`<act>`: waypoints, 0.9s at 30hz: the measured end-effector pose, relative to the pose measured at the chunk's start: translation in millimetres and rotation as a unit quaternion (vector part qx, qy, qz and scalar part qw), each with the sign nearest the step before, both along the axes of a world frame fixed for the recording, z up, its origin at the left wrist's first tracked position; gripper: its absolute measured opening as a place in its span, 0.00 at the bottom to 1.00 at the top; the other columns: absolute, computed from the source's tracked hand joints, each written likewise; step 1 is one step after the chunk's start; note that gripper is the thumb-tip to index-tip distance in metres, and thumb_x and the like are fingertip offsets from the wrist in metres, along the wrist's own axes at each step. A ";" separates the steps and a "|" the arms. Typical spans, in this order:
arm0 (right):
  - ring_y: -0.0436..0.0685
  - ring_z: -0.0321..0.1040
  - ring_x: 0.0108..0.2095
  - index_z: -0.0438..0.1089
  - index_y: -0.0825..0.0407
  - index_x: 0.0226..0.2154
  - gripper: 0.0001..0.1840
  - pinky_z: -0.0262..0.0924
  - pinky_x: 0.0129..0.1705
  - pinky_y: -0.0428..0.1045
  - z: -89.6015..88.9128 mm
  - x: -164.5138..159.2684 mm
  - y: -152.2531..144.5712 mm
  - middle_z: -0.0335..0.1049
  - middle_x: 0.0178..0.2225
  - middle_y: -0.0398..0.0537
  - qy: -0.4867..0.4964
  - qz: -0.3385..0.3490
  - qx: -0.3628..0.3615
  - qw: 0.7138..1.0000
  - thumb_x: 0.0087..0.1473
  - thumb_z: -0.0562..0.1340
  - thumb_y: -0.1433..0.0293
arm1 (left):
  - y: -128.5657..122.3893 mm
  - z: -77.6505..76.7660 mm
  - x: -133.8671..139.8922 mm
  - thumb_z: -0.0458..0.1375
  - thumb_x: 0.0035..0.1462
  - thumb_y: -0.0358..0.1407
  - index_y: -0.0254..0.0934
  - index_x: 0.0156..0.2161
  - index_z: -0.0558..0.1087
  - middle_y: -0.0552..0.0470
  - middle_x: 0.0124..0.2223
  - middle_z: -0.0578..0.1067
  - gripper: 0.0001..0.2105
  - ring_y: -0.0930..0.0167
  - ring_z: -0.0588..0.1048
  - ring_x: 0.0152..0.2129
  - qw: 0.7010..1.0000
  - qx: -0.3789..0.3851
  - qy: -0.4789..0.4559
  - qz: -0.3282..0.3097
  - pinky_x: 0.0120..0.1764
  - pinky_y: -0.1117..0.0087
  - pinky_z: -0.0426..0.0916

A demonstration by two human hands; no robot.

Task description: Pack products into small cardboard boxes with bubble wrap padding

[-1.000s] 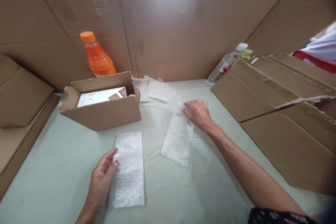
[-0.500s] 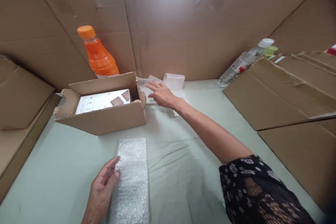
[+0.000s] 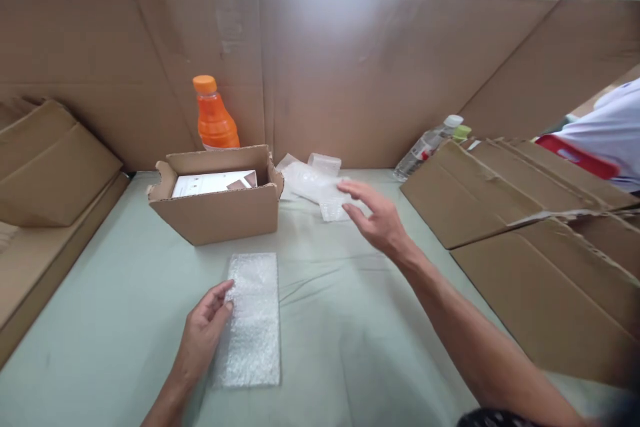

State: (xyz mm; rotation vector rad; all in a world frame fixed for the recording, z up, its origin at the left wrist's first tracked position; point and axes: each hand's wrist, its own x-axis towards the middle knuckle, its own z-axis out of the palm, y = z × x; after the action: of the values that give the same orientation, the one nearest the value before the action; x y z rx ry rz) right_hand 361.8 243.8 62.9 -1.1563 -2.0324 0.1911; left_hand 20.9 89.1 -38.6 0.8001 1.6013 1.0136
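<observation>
My left grip (image 3: 205, 321) pinches the left edge of the flat bubble-wrap packet (image 3: 256, 320), which lies on the green-covered table (image 3: 315, 353) in front of me, while my right grip (image 3: 377, 219) is spread just beside the loose wrapping sheets (image 3: 306, 180), though I cannot tell whether it touches them. Beyond the packet stands an open carton (image 3: 237, 219) holding a white box (image 3: 206, 185), with an orange bottle (image 3: 216, 121) behind it, near the cardboard wall (image 3: 340, 80)

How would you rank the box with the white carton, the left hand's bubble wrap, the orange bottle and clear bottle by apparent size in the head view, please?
1. Cardboard box
2. Bubble wrap
3. Orange bottle and clear bottle: too alike to rank
</observation>
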 end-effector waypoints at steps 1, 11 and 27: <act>0.61 0.70 0.59 0.73 0.46 0.54 0.17 0.65 0.60 0.60 -7.6 -0.2 -20.2 0.74 0.57 0.50 -0.002 0.013 -0.004 1.000 0.64 0.59 0.69 | -0.3 1.6 0.7 0.70 0.42 0.51 0.36 0.52 0.77 0.44 0.50 0.79 0.32 0.60 0.74 0.51 1.000 0.008 -0.002 0.002 0.50 0.66 0.68; 0.60 0.71 0.57 0.75 0.46 0.45 0.12 0.66 0.57 0.59 -60.5 0.5 -148.1 0.78 0.50 0.49 -0.060 0.138 -0.151 0.977 0.63 0.58 0.72 | -6.9 4.9 -42.5 0.64 0.48 0.48 0.34 0.49 0.77 0.48 0.43 0.77 0.26 0.69 0.73 0.36 0.990 0.083 0.099 0.063 0.40 0.70 0.68; 0.61 0.71 0.40 0.75 0.51 0.47 0.15 0.60 0.45 0.55 -103.2 0.3 -85.2 0.78 0.36 0.49 -0.181 -0.146 -0.169 0.958 0.59 0.59 0.69 | 23.4 19.4 68.4 0.50 0.58 0.23 0.34 0.54 0.72 0.42 0.43 0.77 0.20 0.59 0.75 0.43 0.769 0.153 0.528 -0.326 0.46 0.57 0.69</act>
State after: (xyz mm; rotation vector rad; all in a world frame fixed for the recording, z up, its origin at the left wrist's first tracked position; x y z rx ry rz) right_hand 362.2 158.6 -40.3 -1.8019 -2.1578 0.1935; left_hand 89.2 112.5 -19.3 2.2520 1.7775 0.2391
